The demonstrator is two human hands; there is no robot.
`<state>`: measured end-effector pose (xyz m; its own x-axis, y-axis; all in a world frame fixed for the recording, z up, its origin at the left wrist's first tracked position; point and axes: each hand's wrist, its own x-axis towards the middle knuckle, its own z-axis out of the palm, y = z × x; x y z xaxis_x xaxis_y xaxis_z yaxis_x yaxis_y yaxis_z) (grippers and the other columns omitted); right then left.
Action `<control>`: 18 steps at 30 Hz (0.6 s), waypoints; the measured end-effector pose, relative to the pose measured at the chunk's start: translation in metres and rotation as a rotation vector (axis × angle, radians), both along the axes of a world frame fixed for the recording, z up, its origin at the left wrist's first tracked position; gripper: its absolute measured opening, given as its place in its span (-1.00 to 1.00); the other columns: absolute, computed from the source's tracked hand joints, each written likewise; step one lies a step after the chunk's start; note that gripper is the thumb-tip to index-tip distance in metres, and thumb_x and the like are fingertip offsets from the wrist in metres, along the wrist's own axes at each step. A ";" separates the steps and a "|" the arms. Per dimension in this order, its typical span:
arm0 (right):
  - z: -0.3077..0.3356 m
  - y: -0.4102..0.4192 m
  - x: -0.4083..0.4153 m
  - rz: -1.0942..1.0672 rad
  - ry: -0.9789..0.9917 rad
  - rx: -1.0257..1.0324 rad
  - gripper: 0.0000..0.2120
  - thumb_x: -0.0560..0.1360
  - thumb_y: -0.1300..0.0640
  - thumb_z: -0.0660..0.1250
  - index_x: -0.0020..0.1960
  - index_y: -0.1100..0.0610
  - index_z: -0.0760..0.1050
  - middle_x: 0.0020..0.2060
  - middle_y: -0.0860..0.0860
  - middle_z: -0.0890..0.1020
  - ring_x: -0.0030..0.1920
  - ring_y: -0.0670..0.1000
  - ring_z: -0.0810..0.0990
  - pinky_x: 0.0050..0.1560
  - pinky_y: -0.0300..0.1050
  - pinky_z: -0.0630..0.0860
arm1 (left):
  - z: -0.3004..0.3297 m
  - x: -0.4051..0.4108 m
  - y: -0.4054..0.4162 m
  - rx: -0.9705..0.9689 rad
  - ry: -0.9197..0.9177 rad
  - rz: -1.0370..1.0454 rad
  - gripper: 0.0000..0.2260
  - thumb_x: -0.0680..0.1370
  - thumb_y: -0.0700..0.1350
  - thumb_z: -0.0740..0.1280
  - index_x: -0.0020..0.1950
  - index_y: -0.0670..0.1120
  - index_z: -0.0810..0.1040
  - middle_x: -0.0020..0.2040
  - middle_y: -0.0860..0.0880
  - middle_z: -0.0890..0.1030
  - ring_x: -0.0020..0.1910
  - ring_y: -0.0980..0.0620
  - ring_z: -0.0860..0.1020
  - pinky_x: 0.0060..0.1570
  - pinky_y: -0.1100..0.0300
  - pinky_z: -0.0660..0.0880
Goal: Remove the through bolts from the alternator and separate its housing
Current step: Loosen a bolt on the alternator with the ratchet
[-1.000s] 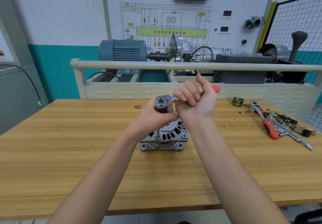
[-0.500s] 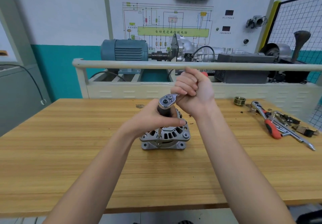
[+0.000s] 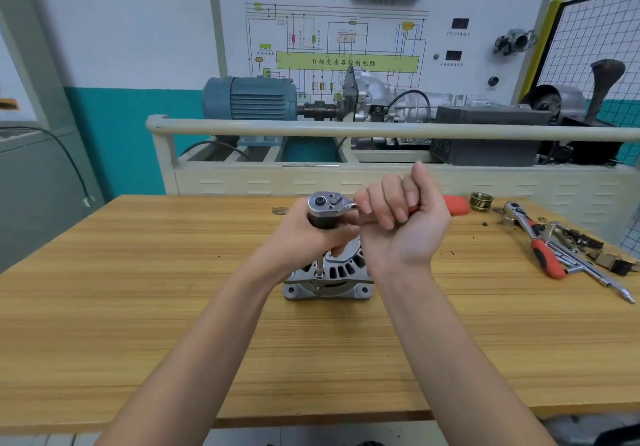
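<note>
Gripping the red handle of a chrome ratchet wrench point(image 3: 332, 203), the right hand point(image 3: 403, 218) has its fingers curled tight around the grip, knuckles stacked one over another, and the red end of the handle pokes out past the far side of the fist. Just left of those fingers sits the ratchet's shiny round head, and right beneath it the left hand point(image 3: 308, 234) wraps around the dark cylindrical socket piece, fingers closed around it with the thumb tucked on the near side. Down from the left fingers drops a thin metal extension bar point(image 3: 319, 265), standing upright and meeting the top face of the silver cast-metal alternator point(image 3: 329, 279). That alternator stands on the light wooden workbench point(image 3: 173, 307), directly below both hands, its slotted housing and two mounting ears showing under the wrists. Whether the bar's tip is seated on a through bolt cannot be told; the spot is too small. Well off to the right of the right fist, a small brass-coloured grooved pulley point(image 3: 481, 200) rests on the bench, and beyond it lies a second ratchet with a red grip point(image 3: 540, 244) among a clutter of loose metal tools. Past the fingertips, behind a pale rail, sits a blue-grey electric motor point(image 3: 249, 99).
</note>
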<state>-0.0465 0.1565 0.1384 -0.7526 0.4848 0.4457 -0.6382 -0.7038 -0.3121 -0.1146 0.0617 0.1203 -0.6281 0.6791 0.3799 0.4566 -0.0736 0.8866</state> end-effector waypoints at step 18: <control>0.008 0.005 -0.002 0.034 -0.065 -0.071 -0.50 0.58 0.17 0.08 -0.55 0.06 0.22 -0.66 -0.07 0.18 -0.65 -0.10 0.13 -0.56 -0.25 0.23 | 0.000 0.002 0.001 0.001 0.036 -0.013 -0.68 0.48 -0.35 0.39 -0.36 0.02 0.64 -0.42 -0.02 0.61 -0.43 0.06 0.53 -0.35 0.25 0.51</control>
